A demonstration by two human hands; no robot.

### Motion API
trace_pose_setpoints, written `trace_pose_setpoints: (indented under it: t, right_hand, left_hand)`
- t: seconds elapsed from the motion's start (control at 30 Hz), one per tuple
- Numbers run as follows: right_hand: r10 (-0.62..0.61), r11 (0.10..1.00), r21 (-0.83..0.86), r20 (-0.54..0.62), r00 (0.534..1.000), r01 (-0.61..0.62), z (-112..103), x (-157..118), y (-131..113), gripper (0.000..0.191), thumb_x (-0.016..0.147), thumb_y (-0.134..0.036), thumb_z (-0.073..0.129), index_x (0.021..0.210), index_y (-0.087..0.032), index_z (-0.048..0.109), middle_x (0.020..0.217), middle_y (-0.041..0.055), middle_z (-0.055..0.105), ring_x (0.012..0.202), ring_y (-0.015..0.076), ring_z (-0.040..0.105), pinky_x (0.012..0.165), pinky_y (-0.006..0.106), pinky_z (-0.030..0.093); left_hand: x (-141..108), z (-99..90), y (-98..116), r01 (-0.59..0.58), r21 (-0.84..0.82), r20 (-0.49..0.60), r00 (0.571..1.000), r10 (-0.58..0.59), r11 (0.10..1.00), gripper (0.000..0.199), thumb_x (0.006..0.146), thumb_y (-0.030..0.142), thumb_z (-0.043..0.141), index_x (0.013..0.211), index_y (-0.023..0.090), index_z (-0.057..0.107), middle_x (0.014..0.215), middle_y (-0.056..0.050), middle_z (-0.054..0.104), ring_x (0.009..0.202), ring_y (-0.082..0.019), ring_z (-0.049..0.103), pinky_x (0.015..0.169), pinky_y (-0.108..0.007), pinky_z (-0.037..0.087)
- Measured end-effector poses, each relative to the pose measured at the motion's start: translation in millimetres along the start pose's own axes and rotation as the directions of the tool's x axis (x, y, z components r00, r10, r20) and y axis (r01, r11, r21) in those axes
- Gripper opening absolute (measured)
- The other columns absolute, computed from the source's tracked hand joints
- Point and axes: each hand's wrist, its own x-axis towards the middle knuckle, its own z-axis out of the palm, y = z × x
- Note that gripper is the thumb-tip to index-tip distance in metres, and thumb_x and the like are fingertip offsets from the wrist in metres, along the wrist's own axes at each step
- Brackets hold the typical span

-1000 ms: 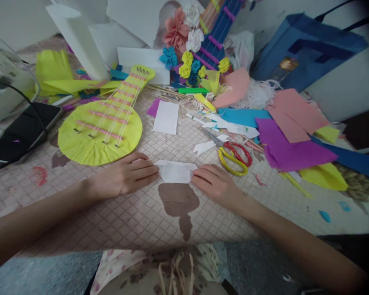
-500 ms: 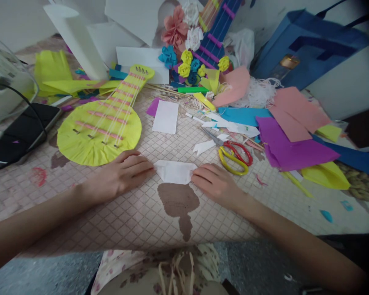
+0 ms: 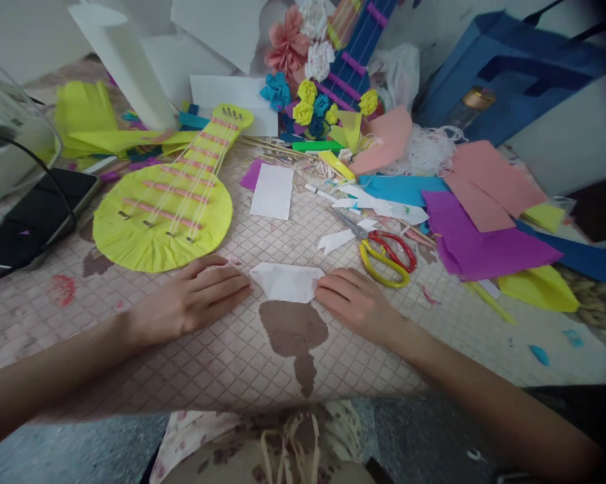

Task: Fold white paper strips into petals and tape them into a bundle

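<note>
A small folded piece of white paper (image 3: pixel 286 282) lies on the patterned tablecloth in front of me, its two ends slanting to points. My left hand (image 3: pixel 206 296) is at its left end, with fingers pressed together and the tips at the paper's corner. At the opposite end, my right hand (image 3: pixel 358 302) pinches the right corner; its thumb is mostly hidden. Beyond my right hand rest scissors (image 3: pixel 383 255) with one red and one yellow handle. A yellow paper-covered lute model (image 3: pixel 164 215) with white strings and pink bars lies just past my left hand.
A flat white paper rectangle (image 3: pixel 272 191) lies farther back. Purple paper (image 3: pixel 484 235) and pink paper (image 3: pixel 494 185) spread to the right. Crumpled paper flowers (image 3: pixel 307 101) and a blue bag (image 3: pixel 509 74) stand behind. A dark phone (image 3: pixel 40 215) is at the left.
My left hand has shifted slightly left and down, and the paper's left corner shows a little more. My right hand stays at the right corner.
</note>
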Motion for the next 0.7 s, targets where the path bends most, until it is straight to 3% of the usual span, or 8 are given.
trace_pose_setpoints:
  t: [0.43,0.7]
  right_hand:
    - [-0.005,1.0,-0.011,0.006,1.0,0.005,-3,1,-2,0.017,0.09,-0.011,0.047,0.091,-0.014,0.063,0.094,0.0084,0.064,0.09,0.0199,0.054,0.074,0.034,0.045]
    - [0.001,0.999,-0.047,-0.002,1.0,-0.001,-4,4,-5,0.021,0.09,-0.009,0.044,0.087,-0.016,0.064,0.091,0.0078,0.064,0.089,0.0191,0.055,0.072,0.033,0.046]
  left_hand:
    - [4,6.1,-1,-0.001,0.005,0.116,0.993,0.001,1.0,0.039,0.094,0.011,0.035,0.129,0.019,0.049,0.124,-0.008,0.06,0.115,-0.02,0.053,0.107,-0.041,0.03]
    - [19,1.1,-1,-0.071,-0.004,0.039,0.997,0.071,0.997,0.036,0.092,0.007,0.039,0.12,0.022,0.055,0.115,-0.006,0.064,0.108,-0.017,0.056,0.102,-0.036,0.036]
